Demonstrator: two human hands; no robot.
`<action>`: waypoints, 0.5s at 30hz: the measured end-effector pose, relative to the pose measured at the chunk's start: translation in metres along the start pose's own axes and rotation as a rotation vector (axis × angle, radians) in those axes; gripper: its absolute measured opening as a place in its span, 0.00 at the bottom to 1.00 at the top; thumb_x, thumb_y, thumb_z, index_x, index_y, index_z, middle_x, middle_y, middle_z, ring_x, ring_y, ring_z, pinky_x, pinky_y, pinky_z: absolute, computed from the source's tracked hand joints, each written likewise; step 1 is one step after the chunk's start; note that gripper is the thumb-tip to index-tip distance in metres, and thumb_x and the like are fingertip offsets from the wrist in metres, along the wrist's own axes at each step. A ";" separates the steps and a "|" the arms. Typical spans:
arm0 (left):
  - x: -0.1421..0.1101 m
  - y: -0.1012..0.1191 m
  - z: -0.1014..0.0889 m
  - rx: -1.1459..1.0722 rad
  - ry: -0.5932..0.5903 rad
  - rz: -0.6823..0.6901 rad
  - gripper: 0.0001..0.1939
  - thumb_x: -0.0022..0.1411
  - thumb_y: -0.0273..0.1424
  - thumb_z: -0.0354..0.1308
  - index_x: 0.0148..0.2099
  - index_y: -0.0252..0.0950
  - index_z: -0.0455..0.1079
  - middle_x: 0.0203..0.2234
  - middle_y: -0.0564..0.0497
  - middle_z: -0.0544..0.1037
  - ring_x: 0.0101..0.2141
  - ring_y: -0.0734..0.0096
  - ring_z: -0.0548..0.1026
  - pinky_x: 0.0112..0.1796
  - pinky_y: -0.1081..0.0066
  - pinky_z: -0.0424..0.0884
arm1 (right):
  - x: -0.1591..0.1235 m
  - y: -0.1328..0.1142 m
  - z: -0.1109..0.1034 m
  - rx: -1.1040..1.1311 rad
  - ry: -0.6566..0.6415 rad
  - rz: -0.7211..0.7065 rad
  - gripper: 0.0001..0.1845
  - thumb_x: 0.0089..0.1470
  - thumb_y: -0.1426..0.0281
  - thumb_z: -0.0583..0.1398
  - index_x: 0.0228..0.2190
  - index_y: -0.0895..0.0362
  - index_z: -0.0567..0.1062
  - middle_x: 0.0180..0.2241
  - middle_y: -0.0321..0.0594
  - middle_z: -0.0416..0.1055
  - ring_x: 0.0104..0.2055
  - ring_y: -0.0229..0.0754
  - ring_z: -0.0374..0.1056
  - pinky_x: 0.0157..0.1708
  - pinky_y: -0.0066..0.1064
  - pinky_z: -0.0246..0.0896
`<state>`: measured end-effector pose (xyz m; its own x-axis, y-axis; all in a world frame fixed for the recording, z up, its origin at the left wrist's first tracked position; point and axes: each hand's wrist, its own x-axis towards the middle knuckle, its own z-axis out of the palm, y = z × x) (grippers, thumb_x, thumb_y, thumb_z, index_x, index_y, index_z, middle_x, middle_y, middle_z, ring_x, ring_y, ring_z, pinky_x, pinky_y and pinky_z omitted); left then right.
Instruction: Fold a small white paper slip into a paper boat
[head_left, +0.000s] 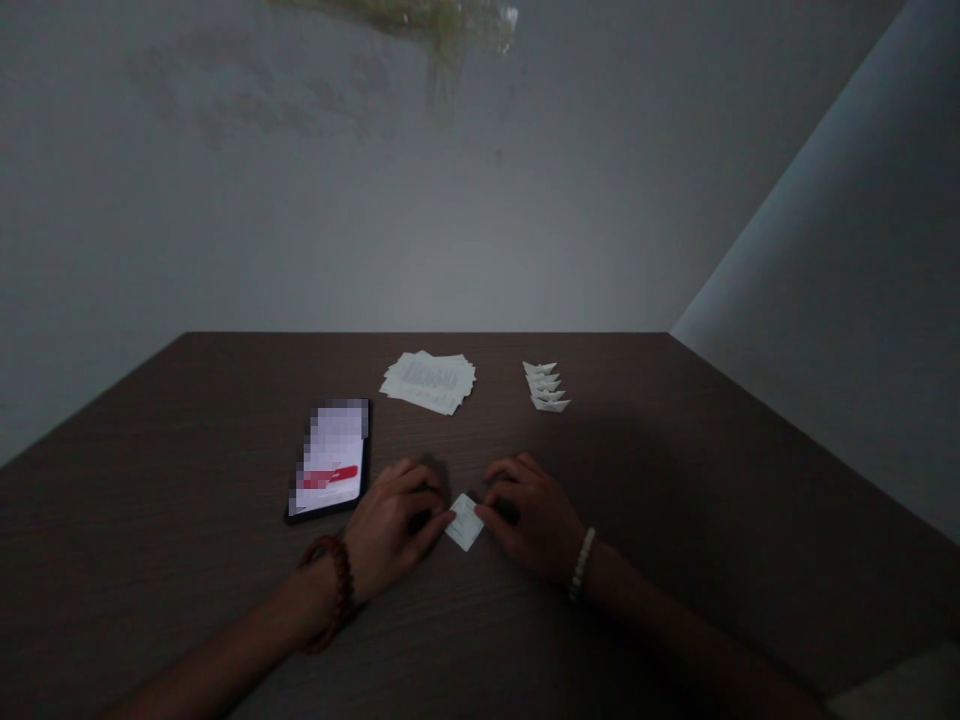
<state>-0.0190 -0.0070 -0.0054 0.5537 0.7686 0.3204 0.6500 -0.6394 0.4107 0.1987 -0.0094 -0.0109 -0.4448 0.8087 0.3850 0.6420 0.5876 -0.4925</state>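
A small folded piece of white paper [466, 524], diamond-shaped from above, lies between my hands near the middle of the table. My left hand [397, 515], with a brown beaded bracelet [330, 590] at the wrist, pinches its left corner between thumb and curled fingers. At the right corner, the thumb and fingers of my right hand [534, 515] close on the same paper. A pale beaded bracelet [583, 563] circles my right wrist. The undersides of the fingertips are hidden.
A phone [330, 460] with a lit, partly blurred screen lies left of my left hand. Farther back is a loose stack of white paper sheets [429, 382]. Several folded paper boats [547, 387] stand in a row to its right. Walls border the dark wooden table [225, 400].
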 end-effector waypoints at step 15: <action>0.003 0.001 0.002 0.030 0.007 -0.032 0.13 0.63 0.34 0.54 0.27 0.36 0.71 0.32 0.49 0.72 0.37 0.63 0.66 0.38 0.63 0.63 | 0.002 -0.002 0.005 0.004 0.032 0.055 0.07 0.50 0.68 0.64 0.23 0.56 0.73 0.37 0.39 0.69 0.40 0.41 0.62 0.42 0.34 0.59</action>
<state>-0.0159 -0.0057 -0.0054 0.5287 0.7887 0.3136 0.6827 -0.6147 0.3951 0.1937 -0.0085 -0.0127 -0.3888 0.8383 0.3821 0.6621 0.5427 -0.5169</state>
